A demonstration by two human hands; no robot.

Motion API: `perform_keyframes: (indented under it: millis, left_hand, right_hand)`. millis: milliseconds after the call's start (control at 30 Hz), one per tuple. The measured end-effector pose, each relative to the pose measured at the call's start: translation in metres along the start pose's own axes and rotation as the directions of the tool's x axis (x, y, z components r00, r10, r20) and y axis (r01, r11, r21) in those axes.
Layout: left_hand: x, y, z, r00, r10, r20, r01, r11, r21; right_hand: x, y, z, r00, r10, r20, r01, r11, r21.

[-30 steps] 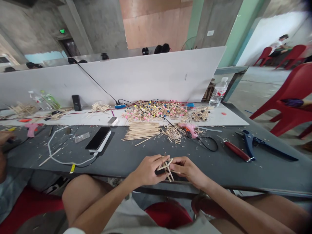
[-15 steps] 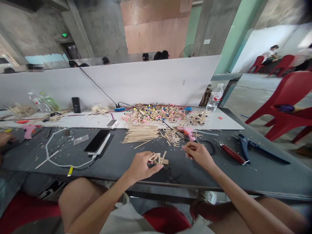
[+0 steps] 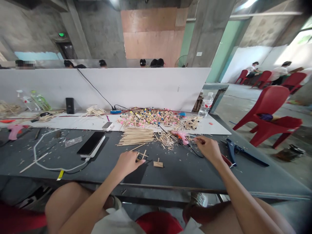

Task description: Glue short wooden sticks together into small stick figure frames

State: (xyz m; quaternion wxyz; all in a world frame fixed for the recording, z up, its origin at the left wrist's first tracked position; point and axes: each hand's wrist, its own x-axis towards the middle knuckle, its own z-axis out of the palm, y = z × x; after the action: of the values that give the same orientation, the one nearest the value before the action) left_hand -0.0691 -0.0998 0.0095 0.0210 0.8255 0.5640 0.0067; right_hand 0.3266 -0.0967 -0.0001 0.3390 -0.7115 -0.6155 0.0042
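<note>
My left hand (image 3: pixel 126 162) rests on the dark grey table (image 3: pixel 185 172), fingers closed on a small frame of glued wooden sticks (image 3: pixel 141 155). A smaller stick piece (image 3: pixel 158 163) lies loose on the table just right of it. My right hand (image 3: pixel 208 148) is stretched out further right and back. Its fingertips are pinched together beside the pink glue gun (image 3: pixel 179 136) and its black cord (image 3: pixel 195 151). What the fingers hold, if anything, is too small to make out.
A bundle of long sticks (image 3: pixel 135 136) and a heap of bead-tipped stick pieces (image 3: pixel 156 117) lie behind my hands. A phone (image 3: pixel 91 144) and white cable lie to the left, blue pliers (image 3: pixel 235 151) to the right, a water bottle (image 3: pixel 205 104) by the white divider. A red chair (image 3: pixel 268 120) stands right.
My hands have parted. The left moved the stick frame forward onto the table, a small piece now lies loose, and the right hand reached back right toward the glue gun.
</note>
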Motion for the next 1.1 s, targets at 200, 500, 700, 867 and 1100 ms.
perform_keyframes:
  millis: [200, 500, 700, 867, 1100]
  left_hand:
    - [-0.006, 0.007, 0.005, 1.000, -0.009, -0.010, 0.009, 1.000, -0.028]
    - [-0.007, -0.001, 0.008, 0.990, 0.140, 0.018, -0.139, 0.989, -0.049]
    - [-0.002, -0.005, 0.007, 0.984, 0.180, 0.002, -0.179, 0.978, -0.103]
    - [0.000, -0.006, 0.009, 0.983, 0.181, -0.018, -0.182, 0.976, -0.118]
    - [0.002, -0.010, 0.013, 0.972, 0.233, -0.044, -0.237, 0.961, -0.144]
  right_hand:
    - [0.001, 0.008, -0.001, 0.998, 0.060, -0.018, -0.059, 0.998, 0.027]
    - [0.002, 0.010, 0.005, 0.999, -0.020, -0.030, 0.019, 0.998, -0.056]
    - [0.010, 0.026, -0.005, 0.985, 0.070, -0.160, -0.077, 0.996, -0.043]
    - [0.015, 0.037, -0.005, 0.978, 0.146, -0.148, -0.137, 0.988, 0.068]
    - [0.015, 0.031, 0.007, 0.979, 0.148, -0.143, -0.135, 0.986, 0.099]
